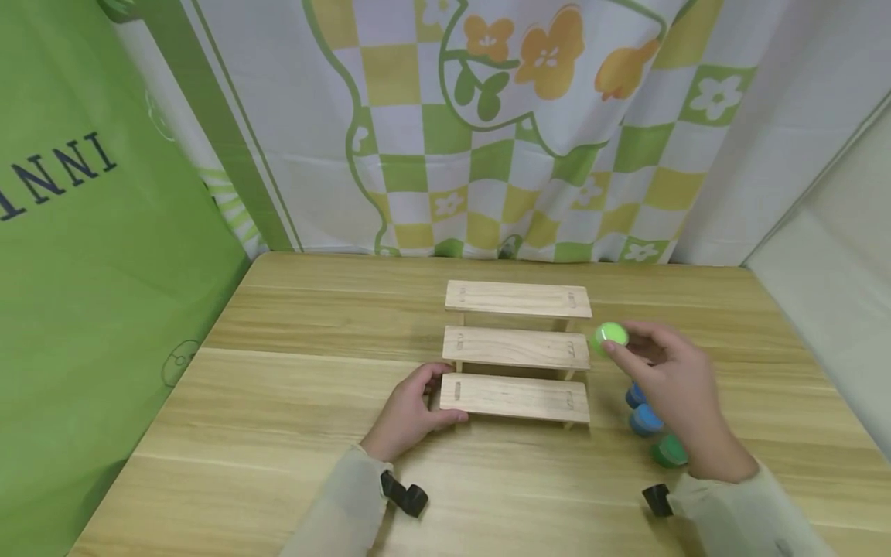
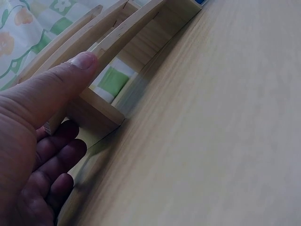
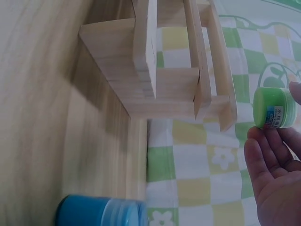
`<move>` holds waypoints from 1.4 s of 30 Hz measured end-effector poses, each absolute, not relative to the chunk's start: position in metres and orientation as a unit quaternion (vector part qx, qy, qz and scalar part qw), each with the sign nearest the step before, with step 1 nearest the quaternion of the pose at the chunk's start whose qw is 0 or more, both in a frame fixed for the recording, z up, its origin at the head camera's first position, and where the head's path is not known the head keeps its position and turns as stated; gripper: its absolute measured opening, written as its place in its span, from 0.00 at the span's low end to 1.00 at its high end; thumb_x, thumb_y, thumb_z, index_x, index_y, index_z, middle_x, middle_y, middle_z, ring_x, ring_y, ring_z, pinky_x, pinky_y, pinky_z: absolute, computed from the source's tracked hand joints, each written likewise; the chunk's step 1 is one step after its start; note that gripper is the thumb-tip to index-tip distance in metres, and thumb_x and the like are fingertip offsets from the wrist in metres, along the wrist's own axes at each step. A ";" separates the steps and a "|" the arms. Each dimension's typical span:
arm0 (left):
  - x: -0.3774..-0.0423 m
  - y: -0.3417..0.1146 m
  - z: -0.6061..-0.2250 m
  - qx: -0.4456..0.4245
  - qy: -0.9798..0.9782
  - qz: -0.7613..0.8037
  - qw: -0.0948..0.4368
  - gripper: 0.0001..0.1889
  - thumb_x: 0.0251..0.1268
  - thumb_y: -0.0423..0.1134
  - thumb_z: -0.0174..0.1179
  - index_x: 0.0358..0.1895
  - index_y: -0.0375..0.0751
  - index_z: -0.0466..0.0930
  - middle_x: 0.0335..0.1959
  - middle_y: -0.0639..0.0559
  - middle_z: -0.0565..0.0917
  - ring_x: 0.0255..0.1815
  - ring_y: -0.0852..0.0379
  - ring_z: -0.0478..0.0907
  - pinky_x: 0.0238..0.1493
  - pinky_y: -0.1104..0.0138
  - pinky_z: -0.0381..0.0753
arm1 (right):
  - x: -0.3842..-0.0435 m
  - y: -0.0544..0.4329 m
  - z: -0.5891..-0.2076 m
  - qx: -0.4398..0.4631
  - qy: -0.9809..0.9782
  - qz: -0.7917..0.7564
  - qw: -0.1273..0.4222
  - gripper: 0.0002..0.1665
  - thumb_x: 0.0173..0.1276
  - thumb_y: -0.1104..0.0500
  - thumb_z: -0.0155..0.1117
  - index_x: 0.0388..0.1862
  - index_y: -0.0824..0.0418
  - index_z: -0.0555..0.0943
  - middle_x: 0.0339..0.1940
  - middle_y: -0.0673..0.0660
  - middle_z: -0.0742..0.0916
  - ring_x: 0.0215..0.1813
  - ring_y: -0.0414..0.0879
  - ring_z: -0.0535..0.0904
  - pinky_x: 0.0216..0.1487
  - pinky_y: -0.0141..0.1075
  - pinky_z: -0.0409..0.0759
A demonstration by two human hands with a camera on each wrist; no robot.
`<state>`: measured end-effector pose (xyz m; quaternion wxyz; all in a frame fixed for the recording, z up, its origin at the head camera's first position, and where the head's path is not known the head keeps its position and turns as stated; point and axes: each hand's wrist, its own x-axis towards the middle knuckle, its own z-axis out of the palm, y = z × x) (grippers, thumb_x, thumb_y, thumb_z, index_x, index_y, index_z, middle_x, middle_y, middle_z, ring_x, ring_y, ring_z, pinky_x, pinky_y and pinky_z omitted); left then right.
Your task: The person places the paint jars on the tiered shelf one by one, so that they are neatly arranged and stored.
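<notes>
Both hands are busy: the left hand (image 1: 407,410) steadies the three-tier wooden rack (image 1: 515,396), and the right hand (image 1: 678,387) has the light-green jar (image 1: 610,337) up off the counter (image 1: 278,433). Things look to be at an early stage: one jar is lifted, while the dark-blue jar (image 1: 634,396), bright-blue jar (image 1: 646,420) and dark-green jar (image 1: 671,452) sit on the counter, right of the rack. All four jars are off its tiers. Thumb and fingers of the right hand pinch the light-green jar just beside the middle tier's right end; the left hand's thumb lies on the lowest tier's front edge, fingers curled around its left end.
</notes>
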<state>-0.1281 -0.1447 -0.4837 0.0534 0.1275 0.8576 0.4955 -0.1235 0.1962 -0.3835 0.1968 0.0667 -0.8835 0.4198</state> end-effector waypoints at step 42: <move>-0.129 -0.144 -0.482 0.128 0.843 0.518 0.067 0.39 0.48 0.53 0.79 0.65 0.49 0.74 0.56 0.57 0.80 0.49 0.57 0.77 0.53 0.57 0.75 | -0.191 0.113 -0.368 0.142 -0.885 0.435 0.088 0.27 0.68 0.48 0.70 0.57 0.65 0.82 0.48 0.59 0.86 0.47 0.52 0.85 0.48 0.40 0.84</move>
